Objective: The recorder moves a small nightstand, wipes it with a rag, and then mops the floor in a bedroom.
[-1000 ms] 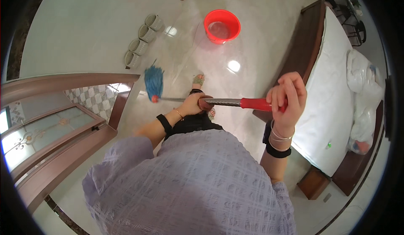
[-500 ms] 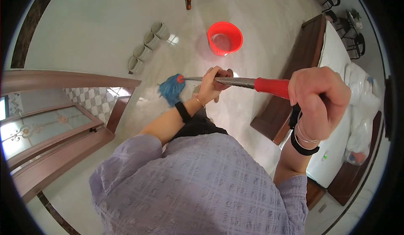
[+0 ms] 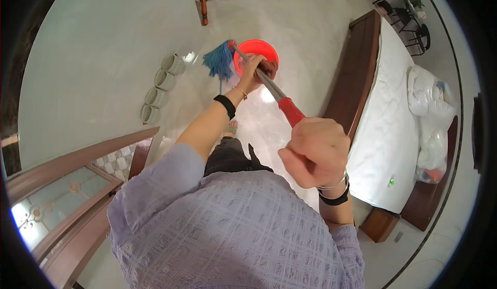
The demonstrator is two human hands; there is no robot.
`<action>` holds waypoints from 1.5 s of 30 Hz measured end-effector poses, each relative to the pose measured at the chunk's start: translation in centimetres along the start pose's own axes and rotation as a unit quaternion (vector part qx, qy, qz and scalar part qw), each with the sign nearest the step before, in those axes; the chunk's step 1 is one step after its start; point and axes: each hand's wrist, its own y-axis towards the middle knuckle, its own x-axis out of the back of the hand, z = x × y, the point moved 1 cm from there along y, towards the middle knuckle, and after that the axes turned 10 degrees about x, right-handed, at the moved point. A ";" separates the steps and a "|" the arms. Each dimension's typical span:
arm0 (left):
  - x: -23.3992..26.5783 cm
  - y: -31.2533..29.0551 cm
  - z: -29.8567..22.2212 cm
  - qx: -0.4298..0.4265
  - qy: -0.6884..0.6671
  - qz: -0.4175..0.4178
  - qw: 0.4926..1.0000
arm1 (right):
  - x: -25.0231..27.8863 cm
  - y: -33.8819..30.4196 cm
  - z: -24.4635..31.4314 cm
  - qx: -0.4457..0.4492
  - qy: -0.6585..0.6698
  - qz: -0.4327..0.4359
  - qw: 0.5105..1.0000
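Note:
A mop with a blue strand head (image 3: pixel 218 60) and a grey shaft slants across the space in front of me. My left hand (image 3: pixel 253 73) is wrapped round the lower shaft, partly over the red bucket (image 3: pixel 257 43) in the picture. Higher up, at the end with the red grip (image 3: pixel 291 112), my right hand (image 3: pixel 318 149) is closed round the handle. The strands show beside the bucket's left rim. Whether they touch the floor I cannot tell. Part of the bucket's inside is hidden by my left hand.
Several grey-green pots (image 3: pixel 164 80) stand in a row on the left. A wooden-framed seat with a white pad (image 3: pixel 385 133) and plastic-wrapped bundles (image 3: pixel 432 118) lies to the right. Wooden furniture legs (image 3: pixel 203 9) stand ahead. A framed glass door (image 3: pixel 72 196) is at lower left.
The mop head has moved forward and up beside the bucket. Both hands moved forward with it, my right hand swinging leftward in front of me. My view has also shifted.

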 end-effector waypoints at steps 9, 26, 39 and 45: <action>-3.7 7.9 -1.5 0.125 -0.130 0.125 0.976 | 3.7 1.5 0.5 0.168 -0.015 -0.105 0.980; -3.5 -8.7 -8.6 0.081 0.168 0.183 0.965 | 7.4 -14.3 9.8 0.005 0.106 -0.430 0.896; -9.4 -26.5 -10.1 0.087 -0.022 0.450 0.888 | 6.1 -20.9 22.4 -0.156 -0.091 -0.371 0.911; -15.6 -31.7 -13.8 0.069 -0.050 0.536 0.840 | 9.5 -22.4 28.8 -0.079 -0.088 -0.306 0.945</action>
